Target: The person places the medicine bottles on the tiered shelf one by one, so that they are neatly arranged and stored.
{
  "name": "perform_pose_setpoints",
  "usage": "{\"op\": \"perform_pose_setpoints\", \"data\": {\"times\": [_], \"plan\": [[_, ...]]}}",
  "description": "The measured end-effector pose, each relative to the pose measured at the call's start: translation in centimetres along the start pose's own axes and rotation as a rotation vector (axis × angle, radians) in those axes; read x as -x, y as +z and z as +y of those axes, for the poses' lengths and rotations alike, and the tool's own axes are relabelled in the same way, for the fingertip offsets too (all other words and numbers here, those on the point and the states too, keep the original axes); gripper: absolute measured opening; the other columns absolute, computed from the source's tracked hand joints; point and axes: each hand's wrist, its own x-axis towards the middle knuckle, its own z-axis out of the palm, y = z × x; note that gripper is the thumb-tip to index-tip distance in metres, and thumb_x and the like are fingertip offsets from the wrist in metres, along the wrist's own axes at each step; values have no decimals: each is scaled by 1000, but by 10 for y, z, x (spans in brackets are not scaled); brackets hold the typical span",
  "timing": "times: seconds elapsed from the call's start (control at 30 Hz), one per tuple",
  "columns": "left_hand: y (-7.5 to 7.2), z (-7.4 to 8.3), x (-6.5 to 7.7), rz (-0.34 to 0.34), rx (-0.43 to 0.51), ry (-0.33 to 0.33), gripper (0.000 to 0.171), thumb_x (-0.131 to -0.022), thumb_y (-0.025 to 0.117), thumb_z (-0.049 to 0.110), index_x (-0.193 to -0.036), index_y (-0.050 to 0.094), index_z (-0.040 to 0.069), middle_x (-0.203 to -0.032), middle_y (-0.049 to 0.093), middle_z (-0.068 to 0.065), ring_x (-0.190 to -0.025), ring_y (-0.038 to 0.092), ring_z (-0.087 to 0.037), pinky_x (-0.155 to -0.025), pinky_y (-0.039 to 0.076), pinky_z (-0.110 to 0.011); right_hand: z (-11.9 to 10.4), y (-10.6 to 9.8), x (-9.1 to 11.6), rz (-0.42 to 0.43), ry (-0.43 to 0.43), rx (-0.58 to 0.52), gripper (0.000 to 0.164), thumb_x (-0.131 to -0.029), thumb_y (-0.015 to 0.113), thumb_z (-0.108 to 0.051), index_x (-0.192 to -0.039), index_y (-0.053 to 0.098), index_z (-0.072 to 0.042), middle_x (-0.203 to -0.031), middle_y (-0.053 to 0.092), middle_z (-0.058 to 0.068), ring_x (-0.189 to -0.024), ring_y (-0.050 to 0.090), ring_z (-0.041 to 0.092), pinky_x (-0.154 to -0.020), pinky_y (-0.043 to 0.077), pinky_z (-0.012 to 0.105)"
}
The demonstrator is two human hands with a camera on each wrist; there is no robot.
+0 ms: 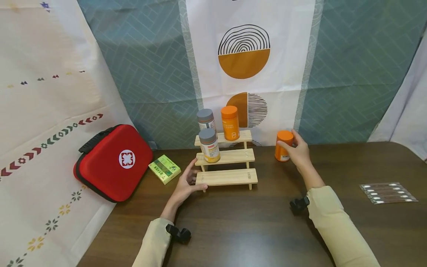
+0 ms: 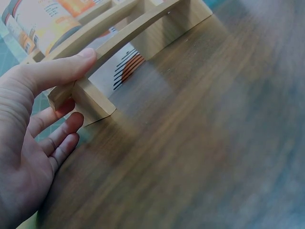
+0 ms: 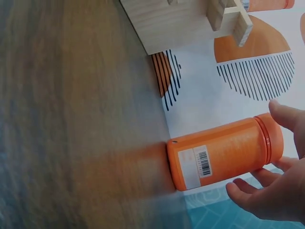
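Note:
A three-step wooden stand [image 1: 228, 177] is on the brown table against the cloth backdrop. My left hand [image 1: 181, 189] grips the left end of its lowest step, thumb [image 2: 71, 69] over the board and fingers around the end. On the stand's top step are a grey-lidded bottle [image 1: 205, 116] and an orange bottle [image 1: 231, 124]; another grey-lidded bottle [image 1: 211, 148] occupies the middle step. To the right, a second orange bottle [image 3: 221, 152] stands upright on the table. My right hand [image 1: 300, 152] holds it near the lid, with the thumb on one side and fingers on the other.
A red first-aid case [image 1: 110, 163] leans at the left, beside a yellow-green box [image 1: 165, 169] lying flat. Several cotton swabs in a clear packet [image 1: 388, 193] lie at the table's right. The hanging cloth [image 1: 360, 74] borders the table's back edge.

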Motion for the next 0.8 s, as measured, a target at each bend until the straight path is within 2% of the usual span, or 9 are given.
{"op": "perform_pose_setpoints", "data": {"times": [0.27, 0.5, 0.8], "plan": [[0, 2, 0, 12, -3, -4, 100, -77, 80, 1, -155, 24, 28, -126, 56, -24, -92, 63, -16, -83, 48, -30, 0, 3, 0, 68, 3, 8, 71, -96, 62, -26, -155, 26, -12, -154, 36, 23, -136, 42, 43, -111, 36, 53], [-1, 2, 1, 9, -5, -3, 100, -77, 80, 1, -155, 24, 27, -127, 56, -25, -93, 63, -17, -83, 49, -29, 2, 4, 1, 77, 16, 9, 72, -95, 63, -29, -155, 26, -14, -155, 35, 22, -138, 40, 44, -112, 35, 52], [1, 0, 1, -11, 5, 14, 100, -78, 79, 0, -156, 23, 26, -126, 56, -26, -91, 63, -16, -81, 50, -28, 2, 3, 4, 95, 37, 26, 70, -95, 62, -26, -153, 28, -5, -150, 39, 26, -135, 42, 44, -112, 36, 51]]}}
